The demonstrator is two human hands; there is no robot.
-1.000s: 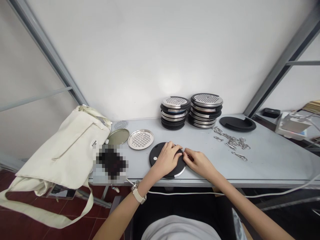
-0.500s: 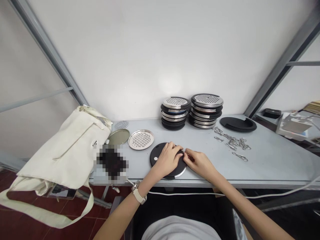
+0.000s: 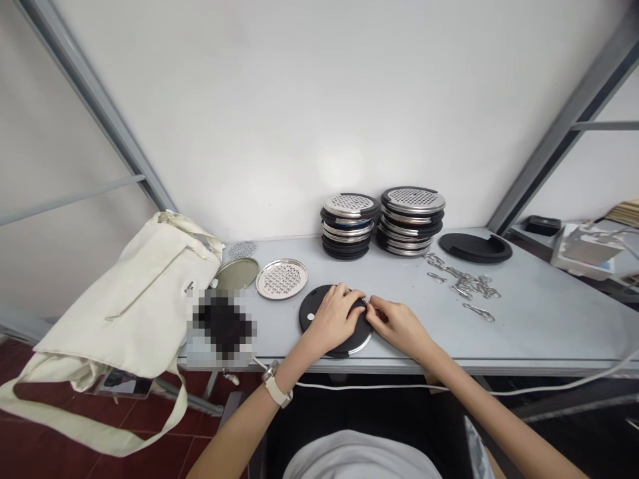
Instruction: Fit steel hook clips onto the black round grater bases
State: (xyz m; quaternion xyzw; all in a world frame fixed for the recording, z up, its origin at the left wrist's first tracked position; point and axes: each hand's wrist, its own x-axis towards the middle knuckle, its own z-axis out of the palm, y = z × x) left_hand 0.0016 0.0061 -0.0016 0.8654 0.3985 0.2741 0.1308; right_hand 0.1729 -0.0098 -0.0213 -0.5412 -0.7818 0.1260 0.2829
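A black round disc [image 3: 319, 327] lies near the table's front edge, with a pale round spot on its left and a strip of shiny metal rim at lower right. Bent over its top is my left hand [image 3: 339, 313], gripping it with the fingers at the far right side. My right hand [image 3: 397, 320] pinches a small silvery metal clip [image 3: 366, 301] against that same edge; the fingertips hide most of the clip. To the right is a pile of loose wire clips [image 3: 469, 283]. A perforated metal plate [image 3: 282, 279] sits left of the disc.
Two stacks, a left stack of discs [image 3: 348, 229] and a right stack of discs [image 3: 412, 223], stand by the wall. A black holder [image 3: 474, 247] lies at right. Further left are a plain metal lid [image 3: 237, 273], a perforated sheet [image 3: 243, 249] and a cream bag [image 3: 114, 299].
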